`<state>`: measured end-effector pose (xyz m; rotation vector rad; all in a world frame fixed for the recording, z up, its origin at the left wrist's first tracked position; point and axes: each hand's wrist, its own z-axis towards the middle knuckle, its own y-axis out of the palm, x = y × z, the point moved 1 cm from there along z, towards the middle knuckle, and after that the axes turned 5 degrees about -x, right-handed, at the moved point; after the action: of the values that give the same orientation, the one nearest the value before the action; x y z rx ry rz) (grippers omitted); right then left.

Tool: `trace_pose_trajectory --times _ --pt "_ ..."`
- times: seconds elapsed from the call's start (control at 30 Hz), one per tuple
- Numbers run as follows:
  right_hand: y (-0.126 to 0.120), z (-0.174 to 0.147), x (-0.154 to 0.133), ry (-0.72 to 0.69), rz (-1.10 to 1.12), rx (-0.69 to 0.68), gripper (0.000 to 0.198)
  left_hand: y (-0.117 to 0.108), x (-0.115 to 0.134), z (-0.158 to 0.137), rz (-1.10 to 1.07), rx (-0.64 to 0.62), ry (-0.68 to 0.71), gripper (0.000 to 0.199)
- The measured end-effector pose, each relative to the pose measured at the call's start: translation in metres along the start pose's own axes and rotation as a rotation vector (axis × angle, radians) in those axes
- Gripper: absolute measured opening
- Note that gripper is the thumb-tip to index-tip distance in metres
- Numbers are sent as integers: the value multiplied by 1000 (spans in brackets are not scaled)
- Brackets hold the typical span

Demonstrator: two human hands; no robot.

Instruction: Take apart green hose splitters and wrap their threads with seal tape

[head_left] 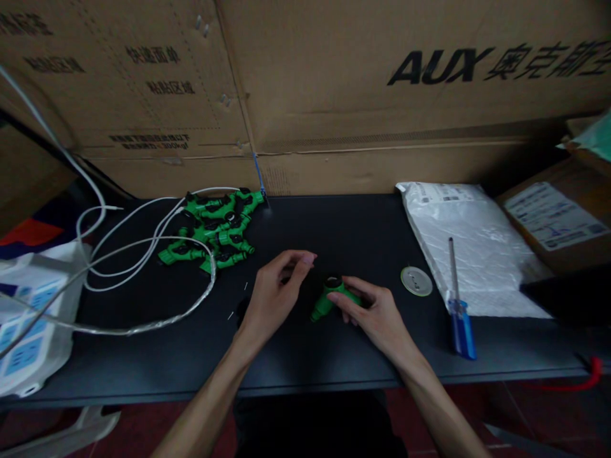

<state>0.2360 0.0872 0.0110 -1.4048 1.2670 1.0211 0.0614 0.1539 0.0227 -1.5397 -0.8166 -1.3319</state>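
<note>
While the right hand grips a green fitting between its thumb and fingers, as seen from the head camera, the left hand is raised just to the left of it, apart from it. The fitting is near the middle of the table, a dark round opening at its top; the right hand is closed around its right side. The left hand's fingers are curled, with thumb and forefinger tips close together; whether they pinch something small, I cannot tell.

Left of the fitting and farther back, a pile of green parts with black pieces lies on the table. Two small pale pins lie to the fitting's left, beyond the left hand. Well to its left, a pale cable loops across the table, near a white and blue case.

Just right of the fitting, past the right hand, is a round pale disc. Farther right, a screwdriver with a blue handle leans its shaft over a white padded packet, beside a brown box. Behind the fitting, across the back, stands a large printed carton.
</note>
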Motion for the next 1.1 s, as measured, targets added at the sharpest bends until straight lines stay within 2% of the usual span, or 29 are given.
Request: trace_pose_trajectory --times 0.13,0.2,0.3,0.43,0.53,0.7,0.87,1.1 --pt "-1 0 2 -21 -7 -9 35 5 5 -3 -70 -292 24 30" --pt "-1 0 2 -37 -15 -9 35 6 7 -4 -24 -349 56 29" --pt "0 -1 3 -65 -34 -4 35 4 4 -3 49 -306 101 30" --pt "0 -2 5 -128 -80 3 29 2 0 0 101 -231 74 30" --pt "-2 -4 9 -195 -112 25 25 1 0 1 21 -143 49 28" --pt "-5 -4 16 -344 -149 59 31 0 -3 5 -149 15 20 30" --pt "-4 -1 20 -461 -244 11 34 0 -4 7 -159 -45 2 29" --pt "-2 -2 22 -512 -369 -31 32 1 -3 7 -157 -97 -41 39"
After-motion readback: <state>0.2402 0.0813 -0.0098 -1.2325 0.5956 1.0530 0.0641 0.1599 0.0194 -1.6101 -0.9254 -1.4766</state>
